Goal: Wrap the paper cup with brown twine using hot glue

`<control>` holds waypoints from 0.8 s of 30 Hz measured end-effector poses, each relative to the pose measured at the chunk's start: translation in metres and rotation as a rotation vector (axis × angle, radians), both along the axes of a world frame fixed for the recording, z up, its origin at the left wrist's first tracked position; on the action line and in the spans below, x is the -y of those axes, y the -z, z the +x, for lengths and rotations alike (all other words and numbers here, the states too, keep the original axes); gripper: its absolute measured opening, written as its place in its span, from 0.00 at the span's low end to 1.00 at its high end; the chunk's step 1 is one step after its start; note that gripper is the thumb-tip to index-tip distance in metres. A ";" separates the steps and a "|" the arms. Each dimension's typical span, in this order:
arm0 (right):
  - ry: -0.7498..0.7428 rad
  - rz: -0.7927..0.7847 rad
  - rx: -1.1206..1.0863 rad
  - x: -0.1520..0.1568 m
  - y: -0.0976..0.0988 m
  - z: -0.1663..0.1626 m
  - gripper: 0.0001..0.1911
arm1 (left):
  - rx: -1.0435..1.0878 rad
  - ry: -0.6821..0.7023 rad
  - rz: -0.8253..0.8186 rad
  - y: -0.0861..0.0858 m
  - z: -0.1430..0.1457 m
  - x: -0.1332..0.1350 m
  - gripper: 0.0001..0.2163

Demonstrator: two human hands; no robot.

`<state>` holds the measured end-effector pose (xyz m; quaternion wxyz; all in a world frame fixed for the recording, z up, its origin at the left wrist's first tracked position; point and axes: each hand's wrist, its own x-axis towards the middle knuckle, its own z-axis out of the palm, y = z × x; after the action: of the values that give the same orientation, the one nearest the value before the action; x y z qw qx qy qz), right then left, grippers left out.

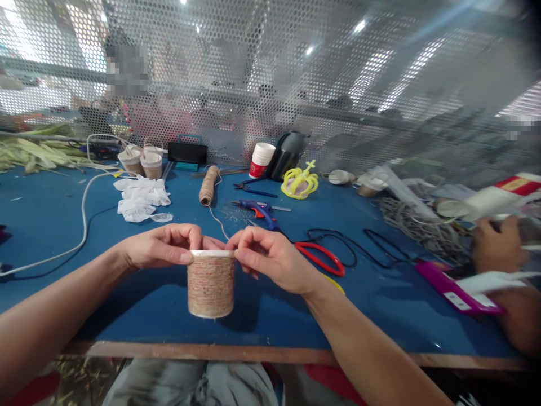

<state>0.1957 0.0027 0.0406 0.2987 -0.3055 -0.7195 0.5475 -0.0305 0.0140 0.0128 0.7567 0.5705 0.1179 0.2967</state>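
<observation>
A paper cup wrapped in tan twine (pixel 211 285) hangs above the blue table (pixel 51 225), near its front edge. My left hand (pixel 163 245) pinches the cup's white rim on the left. My right hand (pixel 270 256) pinches the rim on the right, fingers pressed together. A thin strand of twine runs from the cup back to a twine spool (pixel 207 186) lying farther up the table.
Red-handled scissors (pixel 321 256), a blue glue gun (pixel 260 211), a yellow crown (pixel 299 181), crumpled white plastic (pixel 141 197), two wrapped cups (pixel 143 160) and a white cable (pixel 84 214) lie on the table. Another person's hand (pixel 496 245) works at the right. A perforated screen (pixel 270 84) closes the back.
</observation>
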 end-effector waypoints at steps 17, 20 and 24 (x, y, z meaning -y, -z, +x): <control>-0.042 -0.039 -0.092 -0.006 0.005 0.005 0.08 | 0.023 -0.020 -0.013 0.007 -0.001 -0.006 0.02; -0.027 -0.026 -0.082 -0.007 0.005 0.005 0.08 | 0.004 -0.039 -0.010 0.008 -0.001 -0.007 0.02; -0.002 0.033 -0.056 -0.006 0.005 0.004 0.07 | -0.044 -0.067 0.018 0.009 -0.003 -0.009 0.05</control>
<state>0.2002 0.0092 0.0356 0.3230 -0.2844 -0.7201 0.5443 -0.0333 0.0231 0.0043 0.7385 0.5793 0.1508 0.3102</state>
